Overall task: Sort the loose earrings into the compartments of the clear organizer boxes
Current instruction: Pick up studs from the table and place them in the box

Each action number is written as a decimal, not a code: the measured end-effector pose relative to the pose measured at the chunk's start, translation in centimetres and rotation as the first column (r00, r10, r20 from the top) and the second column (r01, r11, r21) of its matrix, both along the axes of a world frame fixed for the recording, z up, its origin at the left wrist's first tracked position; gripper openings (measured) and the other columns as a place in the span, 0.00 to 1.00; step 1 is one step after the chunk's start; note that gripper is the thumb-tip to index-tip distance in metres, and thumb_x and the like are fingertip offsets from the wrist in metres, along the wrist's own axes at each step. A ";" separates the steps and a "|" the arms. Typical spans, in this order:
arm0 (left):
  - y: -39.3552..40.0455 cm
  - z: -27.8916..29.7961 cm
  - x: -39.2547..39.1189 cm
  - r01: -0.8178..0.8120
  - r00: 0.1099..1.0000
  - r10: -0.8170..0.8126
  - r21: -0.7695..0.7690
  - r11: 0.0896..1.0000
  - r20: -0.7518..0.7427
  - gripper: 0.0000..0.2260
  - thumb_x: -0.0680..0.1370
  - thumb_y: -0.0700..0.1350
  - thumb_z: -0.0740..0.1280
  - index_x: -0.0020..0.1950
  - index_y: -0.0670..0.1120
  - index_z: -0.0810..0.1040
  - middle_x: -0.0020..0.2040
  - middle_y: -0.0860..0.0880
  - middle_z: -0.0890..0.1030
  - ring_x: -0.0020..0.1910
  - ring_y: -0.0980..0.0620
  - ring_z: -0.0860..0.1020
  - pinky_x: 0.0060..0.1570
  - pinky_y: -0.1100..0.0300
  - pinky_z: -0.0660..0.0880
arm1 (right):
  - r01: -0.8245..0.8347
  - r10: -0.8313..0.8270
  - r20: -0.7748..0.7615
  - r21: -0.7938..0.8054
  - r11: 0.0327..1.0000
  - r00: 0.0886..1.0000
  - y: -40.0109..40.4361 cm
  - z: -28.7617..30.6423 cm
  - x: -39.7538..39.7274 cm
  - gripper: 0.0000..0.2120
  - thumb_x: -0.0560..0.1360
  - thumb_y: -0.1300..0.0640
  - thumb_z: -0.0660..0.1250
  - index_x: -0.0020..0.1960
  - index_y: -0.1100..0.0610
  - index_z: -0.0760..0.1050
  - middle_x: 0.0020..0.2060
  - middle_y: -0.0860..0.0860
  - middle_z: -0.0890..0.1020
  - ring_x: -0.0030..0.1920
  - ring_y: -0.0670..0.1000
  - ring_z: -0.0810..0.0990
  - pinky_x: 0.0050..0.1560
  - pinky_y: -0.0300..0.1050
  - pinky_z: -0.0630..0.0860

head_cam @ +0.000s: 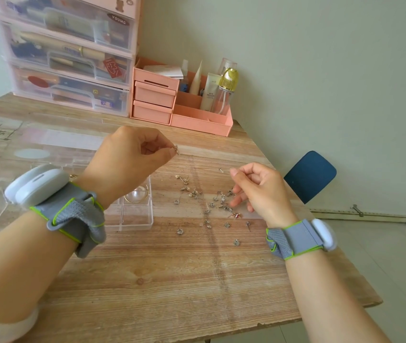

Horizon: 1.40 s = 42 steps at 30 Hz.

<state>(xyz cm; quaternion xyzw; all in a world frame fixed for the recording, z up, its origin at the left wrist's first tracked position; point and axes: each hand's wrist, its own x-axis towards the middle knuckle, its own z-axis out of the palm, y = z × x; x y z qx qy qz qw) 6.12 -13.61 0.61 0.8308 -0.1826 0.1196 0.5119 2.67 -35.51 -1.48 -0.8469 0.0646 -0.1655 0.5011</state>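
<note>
Looking down from the head view, one entry per item.

Left hand (132,157): raised above the desk (172,280), thumb and forefinger pinched on a single stud earring (176,149), lifted clear, probably so it can be inspected or matched before it goes into a compartment.

Right hand (258,191): low over the loose earrings (209,204), fingers loosely curled and pointing down, holding nothing I can make out; fingertips touch or nearly touch the right edge of the scatter, seemingly picking out the next piece.

Loose earrings: small silver and gold studs spread on bare wood between the two hands, kept apart rather than heaped, which leaves each one easy to pick.

Clear organizer box (132,211): just left of the scatter, partly hidden by the left wrist; one compartment holds a gold hoop with a pale bead (136,195), the nearer compartments look unfilled. More clear trays lie farther left, faint against the desk.

Wrist bands: grey straps with white units on both wrists.

Back edge: pink drawer stack (68,58) and pink tray of bottles (197,105), well apart from the work.

Most of the sorting looks undone.
</note>
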 end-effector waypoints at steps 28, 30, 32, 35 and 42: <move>-0.2 0.0 -0.3 0.094 0.995 -0.096 0.060 0.994 0.033 0.02 0.71 0.48 0.70 0.41 0.52 0.82 0.37 0.55 0.82 0.39 0.60 0.77 0.40 0.73 0.71 | -0.365 0.352 0.188 0.038 0.930 0.917 5.4 3.2 0.3 0.01 0.72 0.61 0.70 0.41 0.57 0.79 0.29 0.48 0.77 0.24 0.40 0.71 0.25 0.30 0.64; -0.2 0.0 -0.3 0.091 0.995 -0.093 0.050 0.995 0.036 0.02 0.71 0.48 0.70 0.41 0.52 0.82 0.37 0.55 0.82 0.40 0.62 0.77 0.39 0.75 0.70 | -0.356 0.345 0.197 0.023 0.934 0.918 5.5 3.1 0.5 0.01 0.72 0.60 0.70 0.42 0.56 0.79 0.30 0.48 0.78 0.25 0.40 0.72 0.26 0.32 0.66; -0.2 0.0 -0.2 0.083 0.996 -0.084 0.043 0.996 0.041 0.02 0.71 0.48 0.70 0.41 0.52 0.82 0.37 0.56 0.81 0.40 0.63 0.77 0.38 0.77 0.70 | -0.357 0.350 0.198 -0.003 0.934 0.915 5.5 3.1 0.6 0.01 0.71 0.60 0.71 0.41 0.56 0.79 0.31 0.47 0.78 0.26 0.40 0.71 0.27 0.32 0.66; -0.2 0.1 -0.2 0.075 0.996 -0.077 0.043 0.996 0.046 0.02 0.71 0.48 0.70 0.41 0.51 0.82 0.37 0.56 0.81 0.41 0.63 0.77 0.38 0.78 0.70 | -0.358 0.360 0.205 -0.049 0.932 0.910 5.5 3.1 0.7 0.03 0.71 0.60 0.71 0.40 0.54 0.79 0.32 0.45 0.77 0.26 0.42 0.67 0.28 0.34 0.65; -0.1 0.1 -0.1 0.050 0.995 -0.055 0.070 0.996 0.078 0.02 0.70 0.48 0.71 0.41 0.51 0.82 0.36 0.56 0.81 0.40 0.62 0.76 0.36 0.78 0.70 | -0.362 0.369 0.216 -0.072 0.929 0.904 5.9 3.1 1.1 0.05 0.71 0.60 0.71 0.39 0.52 0.79 0.32 0.44 0.76 0.26 0.42 0.66 0.28 0.33 0.63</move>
